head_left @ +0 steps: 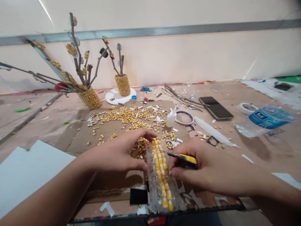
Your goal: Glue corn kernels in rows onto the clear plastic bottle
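In front of me lies a clear plastic strip with rows of yellow corn kernels stuck along its middle. My right hand grips a yellow and black utility knife, whose thin blade reaches over the kernels near the strip's far end. Beside the strip's left edge is my left hand, fingers curved and apart from the thumb. The thumb tip is close to the plastic; whether it touches, I cannot tell. Loose corn kernels spread over the cardboard beyond my hands. A small white glue bottle stands there.
Two kernel-covered pots with twigs stand at the back left. To the right are a tape roll, a phone, twigs and a plastic bottle lying on its side. White sheets lie at left; paper scraps litter the table.
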Action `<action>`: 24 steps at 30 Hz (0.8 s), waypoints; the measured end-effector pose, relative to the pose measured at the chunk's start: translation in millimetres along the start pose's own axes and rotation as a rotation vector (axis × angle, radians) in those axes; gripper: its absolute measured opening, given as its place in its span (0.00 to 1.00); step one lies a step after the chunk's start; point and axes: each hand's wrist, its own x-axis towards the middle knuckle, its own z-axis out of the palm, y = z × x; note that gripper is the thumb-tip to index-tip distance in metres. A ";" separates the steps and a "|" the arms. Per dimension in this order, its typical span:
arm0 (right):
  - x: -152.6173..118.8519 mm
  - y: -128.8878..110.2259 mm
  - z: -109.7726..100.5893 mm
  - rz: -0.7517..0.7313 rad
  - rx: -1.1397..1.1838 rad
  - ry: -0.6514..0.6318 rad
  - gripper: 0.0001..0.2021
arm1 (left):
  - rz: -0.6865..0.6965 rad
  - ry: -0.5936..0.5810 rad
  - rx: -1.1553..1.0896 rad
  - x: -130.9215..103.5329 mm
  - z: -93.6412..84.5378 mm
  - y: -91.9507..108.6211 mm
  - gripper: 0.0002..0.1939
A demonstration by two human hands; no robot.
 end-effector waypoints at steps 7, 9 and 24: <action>2.7 2.0 2.1 0.046 0.042 -0.021 0.07 | -0.167 0.017 0.057 4.5 7.3 -1.4 0.28; 3.3 1.2 1.6 0.061 0.042 -0.034 0.07 | -0.175 0.019 0.047 4.9 7.1 -1.1 0.28; 5.2 3.1 4.1 0.185 0.096 -0.040 0.05 | -0.166 0.042 0.029 5.2 8.6 0.5 0.27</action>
